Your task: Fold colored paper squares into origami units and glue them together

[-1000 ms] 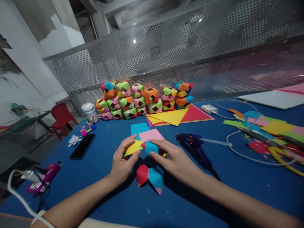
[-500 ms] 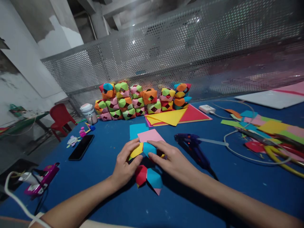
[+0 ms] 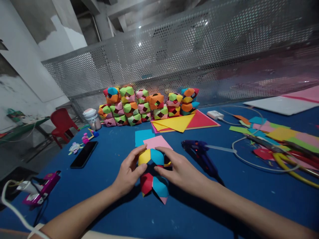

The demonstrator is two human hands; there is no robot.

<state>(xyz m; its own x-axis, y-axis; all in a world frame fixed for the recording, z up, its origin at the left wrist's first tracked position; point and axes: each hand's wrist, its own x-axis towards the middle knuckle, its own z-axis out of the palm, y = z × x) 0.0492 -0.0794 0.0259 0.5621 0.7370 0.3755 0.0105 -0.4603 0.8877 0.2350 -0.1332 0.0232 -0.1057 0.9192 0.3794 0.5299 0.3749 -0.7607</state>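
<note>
A folded paper piece with yellow and blue faces is held between both hands at the middle of the table. My left hand grips its yellow side, thumb in front and fingers behind. On the blue side, my right hand holds it the same way. Just below, nearer to me, lies a red, blue and pink folded paper piece; whether the two are joined I cannot tell. Behind the hands are a pink paper square and a blue paper square.
Stacked paper balls stand at the back by yellow and red sheets. A glue gun lies right of my hands, with paper scraps and tools beyond. A phone and a power strip are at left.
My thumbs have moved slightly apart from the paper's front, and more of its yellow face shows. The whole view has shifted slightly.
</note>
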